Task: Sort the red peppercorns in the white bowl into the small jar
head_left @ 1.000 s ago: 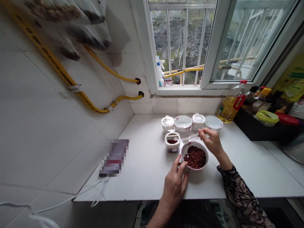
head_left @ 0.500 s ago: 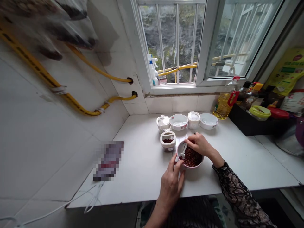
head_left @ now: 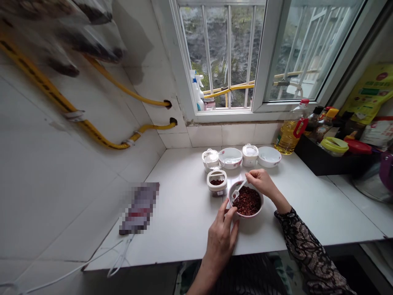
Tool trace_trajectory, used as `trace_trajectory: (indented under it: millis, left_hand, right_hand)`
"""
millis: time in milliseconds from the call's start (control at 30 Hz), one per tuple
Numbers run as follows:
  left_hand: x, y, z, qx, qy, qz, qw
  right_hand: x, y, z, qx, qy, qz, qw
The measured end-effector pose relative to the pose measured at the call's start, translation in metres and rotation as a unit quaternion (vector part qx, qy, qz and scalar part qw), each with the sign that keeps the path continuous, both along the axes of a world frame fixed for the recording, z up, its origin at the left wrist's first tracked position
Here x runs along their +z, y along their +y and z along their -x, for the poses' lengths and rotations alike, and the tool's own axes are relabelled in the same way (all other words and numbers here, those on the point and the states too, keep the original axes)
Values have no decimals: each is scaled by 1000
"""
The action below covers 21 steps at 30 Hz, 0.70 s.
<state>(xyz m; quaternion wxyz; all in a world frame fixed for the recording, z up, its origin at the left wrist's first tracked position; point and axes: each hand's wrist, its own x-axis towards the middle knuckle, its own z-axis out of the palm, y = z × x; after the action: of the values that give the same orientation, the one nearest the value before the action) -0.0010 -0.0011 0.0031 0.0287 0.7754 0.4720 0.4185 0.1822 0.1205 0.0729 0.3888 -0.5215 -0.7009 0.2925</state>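
A white bowl (head_left: 262,205) with a pink rim stands on the counter, holding dark red dried pieces (head_left: 248,201). My right hand (head_left: 260,181) pinches the handle end of a small white spoon (head_left: 236,194), whose scoop is over the left part of the bowl with a few pieces in it. My left hand (head_left: 221,229) steadies the bowl's left front rim between thumb and fingers. Just left of the bowl is a square clear container (head_left: 217,190) with a white rim, its lid raised, with similar red pieces inside.
Behind stand a lidded container (head_left: 211,160), a white bowl (head_left: 231,159), another lidded container (head_left: 250,155) and a second bowl (head_left: 269,157). An oil bottle (head_left: 287,135) and a black box (head_left: 319,159) of bottles are at right. A cable (head_left: 118,262) hangs at the left edge.
My right hand has moved slightly right and up, drawing the spoon back from the pieces, and more of the bowl's contents show. My left hand has stayed at the rim.
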Motion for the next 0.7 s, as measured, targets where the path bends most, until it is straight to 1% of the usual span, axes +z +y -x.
trace_trajectory:
  millis: [233, 400, 500, 600, 667, 700]
  left_hand:
    - [-4, 1, 0, 1, 0, -1, 1000]
    - [-5, 2, 1, -2, 7, -5, 1000]
    - [-4, 2, 1, -8, -1, 1, 1000]
    - [-1, 2, 0, 2, -42, 6, 999]
    - [3, 0, 1, 11, -98, -4, 995]
    - [6, -1, 2, 11, -128, -7, 992]
  right_hand:
    - [0, 1, 0, -26, 44, 32, 998]
    - [-5, 7, 2, -46, 107, 42, 992]
    - [-3, 9, 8, -49, 140, 39, 988]
    - [7, 7, 18, -68, 149, -2, 986]
    - [15, 4, 27, -79, 122, -63, 987]
    - [18, 2, 31, -78, 89, -106, 987]
